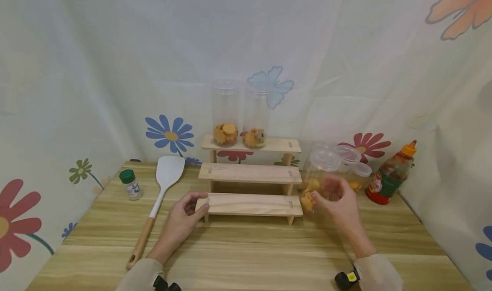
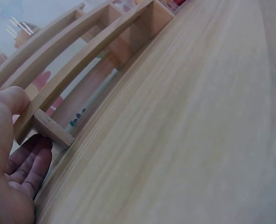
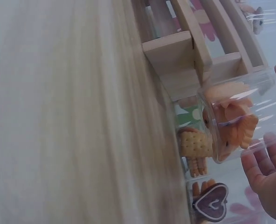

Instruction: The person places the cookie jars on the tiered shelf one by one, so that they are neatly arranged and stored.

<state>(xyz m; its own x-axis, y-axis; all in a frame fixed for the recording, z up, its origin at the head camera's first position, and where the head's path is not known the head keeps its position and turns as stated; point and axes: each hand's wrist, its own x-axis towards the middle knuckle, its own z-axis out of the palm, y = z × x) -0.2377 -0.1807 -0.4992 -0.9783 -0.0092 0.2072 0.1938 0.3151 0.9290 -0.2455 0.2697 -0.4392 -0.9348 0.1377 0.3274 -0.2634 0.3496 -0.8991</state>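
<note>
A three-step wooden shelf [image 1: 250, 203] stands in the middle of the table. At the left end of its lowest step, my left hand [image 1: 180, 218] grips the board, thumb on top and fingers beneath beside the leg [image 2: 54, 128]. My right hand [image 1: 342, 205] holds a clear plastic jar [image 1: 320, 167] with shaped biscuits at its bottom, just off the shelf's right end. In the right wrist view the jar [image 3: 231, 121] is held between thumb and fingers, its base raised off the table. Two tall clear jars [image 1: 225, 107] [image 1: 256, 112] of biscuits stand on the top step.
Behind the right hand stand more lidded clear jars [image 1: 347, 154], one a shorter jar [image 1: 361, 170]. A sauce bottle [image 1: 392, 176] with an orange cap is at the far right. On the left lie a white spatula [image 1: 169, 171] and a green-capped shaker [image 1: 131, 185]. A flowered curtain [image 1: 173, 48] hangs behind.
</note>
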